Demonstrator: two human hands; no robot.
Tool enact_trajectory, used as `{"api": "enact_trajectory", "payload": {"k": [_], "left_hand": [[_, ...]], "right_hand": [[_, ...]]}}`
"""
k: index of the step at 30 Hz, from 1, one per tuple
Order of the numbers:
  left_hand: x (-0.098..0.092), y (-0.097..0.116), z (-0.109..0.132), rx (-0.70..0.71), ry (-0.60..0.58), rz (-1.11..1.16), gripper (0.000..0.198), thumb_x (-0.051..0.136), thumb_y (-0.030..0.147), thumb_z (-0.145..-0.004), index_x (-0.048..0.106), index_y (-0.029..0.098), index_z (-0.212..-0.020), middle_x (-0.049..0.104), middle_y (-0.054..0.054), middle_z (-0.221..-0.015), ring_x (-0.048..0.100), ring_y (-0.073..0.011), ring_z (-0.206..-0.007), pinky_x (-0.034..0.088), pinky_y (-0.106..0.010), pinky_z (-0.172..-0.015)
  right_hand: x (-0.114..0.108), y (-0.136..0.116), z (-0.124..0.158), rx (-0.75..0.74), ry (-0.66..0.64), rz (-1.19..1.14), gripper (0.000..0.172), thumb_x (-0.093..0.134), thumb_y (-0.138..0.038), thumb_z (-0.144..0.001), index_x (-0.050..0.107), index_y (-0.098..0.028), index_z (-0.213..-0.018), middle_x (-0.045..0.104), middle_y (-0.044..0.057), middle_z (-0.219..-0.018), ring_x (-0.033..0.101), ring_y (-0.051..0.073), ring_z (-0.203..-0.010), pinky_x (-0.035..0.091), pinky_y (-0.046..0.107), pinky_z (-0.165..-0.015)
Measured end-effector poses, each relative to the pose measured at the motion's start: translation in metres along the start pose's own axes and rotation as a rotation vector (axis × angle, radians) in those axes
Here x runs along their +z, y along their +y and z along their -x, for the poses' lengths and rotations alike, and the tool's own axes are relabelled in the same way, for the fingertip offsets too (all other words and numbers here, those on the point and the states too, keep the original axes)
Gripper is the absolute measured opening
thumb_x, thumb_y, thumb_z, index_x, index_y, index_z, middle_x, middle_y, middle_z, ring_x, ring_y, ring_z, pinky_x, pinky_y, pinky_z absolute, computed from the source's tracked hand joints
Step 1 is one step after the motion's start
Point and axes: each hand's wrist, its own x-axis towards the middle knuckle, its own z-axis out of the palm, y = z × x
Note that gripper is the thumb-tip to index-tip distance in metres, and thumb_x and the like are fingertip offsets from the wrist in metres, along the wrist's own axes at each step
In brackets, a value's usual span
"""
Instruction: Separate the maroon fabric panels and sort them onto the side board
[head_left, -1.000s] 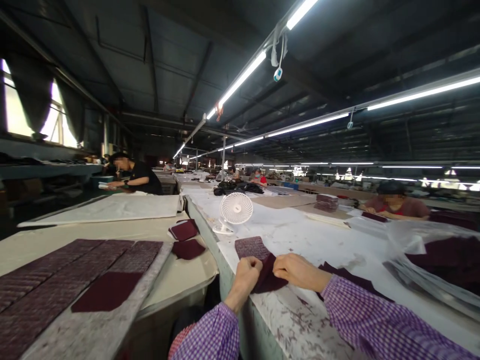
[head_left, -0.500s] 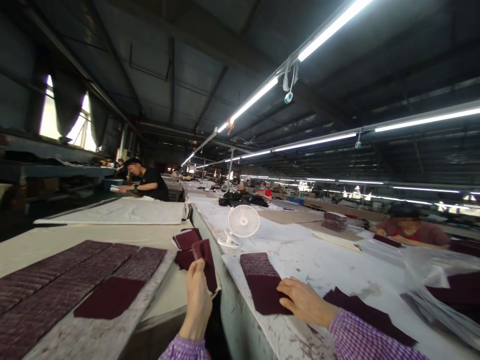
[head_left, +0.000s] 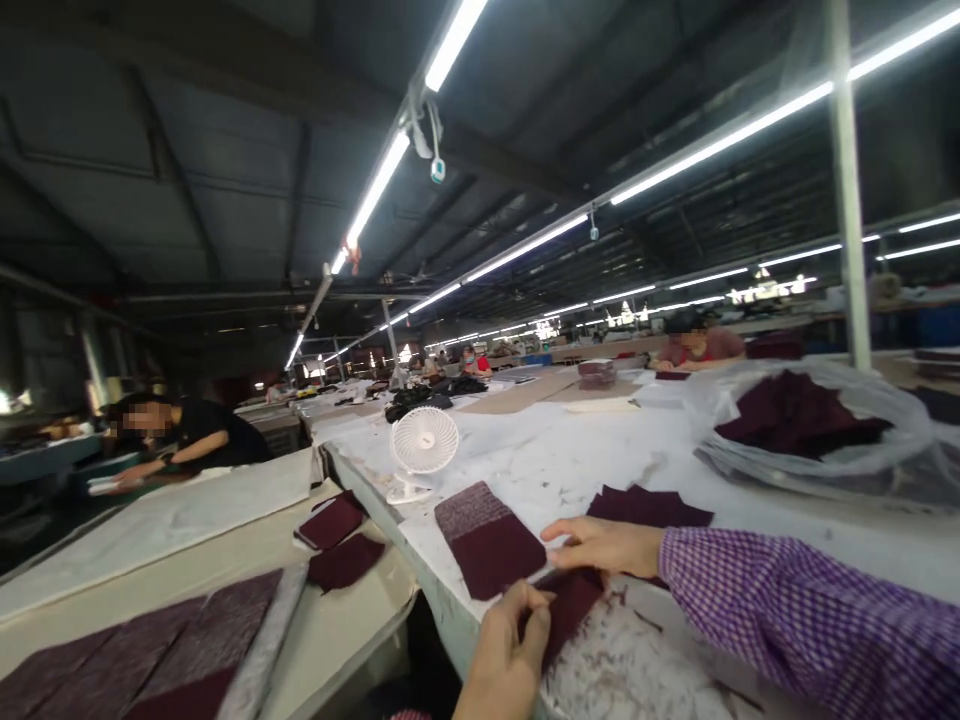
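Workshop, white table [head_left: 525,440] | left hand [head_left: 506,645] pinching maroon cloth [head_left: 576,604]; right hand [head_left: 600,545], fingers loosely stretched out, at its far side | cloth near table's close edge, right of the pinch; long axis unclear

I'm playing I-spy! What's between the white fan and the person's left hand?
In the head view, maroon fabric with a speckled far end lies between the white fan and the person's left hand.

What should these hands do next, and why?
Perhaps lift the lower maroon piece onto the part-speckled cloth close beside it: the left hand seems to pinch its left edge, and the right hand is at its top.
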Motion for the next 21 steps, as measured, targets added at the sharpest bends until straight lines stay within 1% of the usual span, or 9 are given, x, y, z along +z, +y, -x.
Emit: {"api": "enact_trajectory", "payload": {"k": [2, 4, 6, 8, 9, 11, 15, 18, 21], "left_hand": [[-0.001, 0.012, 0.005, -0.027, -0.143, -0.005, 0.047, 0.045, 0.060, -0.080, 0.059, 0.016, -0.079, 0.064, -0.008, -0.091, 0.056, -0.0176, -0.080, 0.042, -0.025, -0.070], [-0.005, 0.022, 0.006, -0.047, -0.240, -0.004, 0.057, 0.038, 0.063, -0.082, 0.064, 0.013, -0.086, 0.065, -0.009, -0.084, 0.057, -0.0163, -0.069, 0.042, -0.025, -0.061], [-0.010, 0.028, 0.002, -0.023, -0.150, -0.082, 0.057, 0.035, 0.061, -0.085, 0.065, 0.013, -0.089, 0.064, -0.009, -0.077, 0.056, -0.0166, -0.067, 0.043, -0.027, -0.061], [-0.013, 0.028, -0.007, 0.052, 0.047, -0.246, 0.045, 0.043, 0.053, -0.084, 0.065, 0.014, -0.095, 0.065, -0.010, -0.087, 0.057, -0.0199, -0.082, 0.045, -0.031, -0.075], [-0.013, 0.027, -0.012, 0.083, 0.106, -0.324, 0.040, 0.048, 0.048, -0.083, 0.064, 0.015, -0.099, 0.064, -0.010, -0.096, 0.056, -0.0217, -0.091, 0.044, -0.033, -0.082], [-0.012, 0.021, -0.021, 0.084, 0.091, -0.423, 0.038, 0.054, 0.040, -0.080, 0.060, 0.016, -0.108, 0.062, -0.011, -0.105, 0.054, -0.0234, -0.100, 0.041, -0.036, -0.089], [-0.006, 0.009, -0.030, -0.020, -0.009, -0.476, 0.037, 0.057, 0.026, -0.076, 0.057, 0.018, -0.112, 0.064, -0.005, -0.087, 0.058, -0.0189, -0.083, 0.044, -0.031, -0.079], [-0.010, 0.005, -0.029, -0.024, 0.000, -0.454, 0.032, 0.055, 0.017, -0.074, 0.061, 0.018, -0.106, 0.065, -0.003, -0.085, 0.059, -0.0173, -0.081, 0.044, -0.029, -0.078], [-0.018, 0.006, -0.027, -0.002, -0.051, -0.425, 0.023, 0.054, 0.022, -0.077, 0.067, 0.017, -0.096, 0.066, -0.005, -0.092, 0.059, -0.0181, -0.087, 0.044, -0.028, -0.080]], "right_hand": [[0.000, 0.010, 0.002, -0.062, 0.001, 0.018, 0.076, 0.081, -0.040, -0.055, 0.048, -0.012, -0.117, 0.058, -0.002, -0.075, 0.054, 0.010, -0.067, 0.043, 0.021, -0.062], [0.000, 0.016, 0.001, -0.094, -0.032, 0.029, 0.073, 0.081, -0.031, -0.052, 0.051, -0.010, -0.116, 0.056, -0.004, -0.070, 0.052, 0.009, -0.064, 0.040, 0.020, -0.060], [0.000, 0.017, -0.002, -0.126, -0.084, 0.042, 0.067, 0.078, -0.026, -0.055, 0.052, -0.010, -0.115, 0.056, -0.004, -0.070, 0.052, 0.008, -0.064, 0.039, 0.020, -0.059], [0.001, 0.016, -0.003, -0.164, -0.141, 0.052, 0.063, 0.074, -0.022, -0.058, 0.053, -0.009, -0.116, 0.057, -0.003, -0.070, 0.052, 0.009, -0.064, 0.040, 0.020, -0.060], [0.002, 0.014, -0.003, -0.180, -0.167, 0.049, 0.061, 0.073, -0.020, -0.059, 0.052, -0.008, -0.116, 0.057, -0.003, -0.070, 0.053, 0.008, -0.063, 0.040, 0.020, -0.060], [0.005, 0.011, -0.002, -0.208, -0.179, 0.032, 0.057, 0.070, -0.016, -0.062, 0.052, -0.007, -0.115, 0.057, -0.003, -0.070, 0.052, 0.008, -0.063, 0.040, 0.020, -0.060], [0.010, 0.007, 0.002, -0.234, -0.116, 0.075, 0.048, 0.063, -0.009, -0.066, 0.052, -0.003, -0.112, 0.057, -0.004, -0.070, 0.052, 0.006, -0.061, 0.041, 0.018, -0.059], [0.009, 0.007, 0.004, -0.278, -0.054, 0.235, 0.039, 0.062, -0.008, -0.069, 0.057, -0.002, -0.107, 0.058, -0.003, -0.070, 0.052, 0.007, -0.061, 0.040, 0.018, -0.059], [0.006, 0.006, 0.004, -0.314, -0.016, 0.313, 0.027, 0.062, -0.007, -0.068, 0.064, -0.003, -0.094, 0.059, -0.002, -0.069, 0.051, 0.007, -0.062, 0.039, 0.018, -0.061]]}}
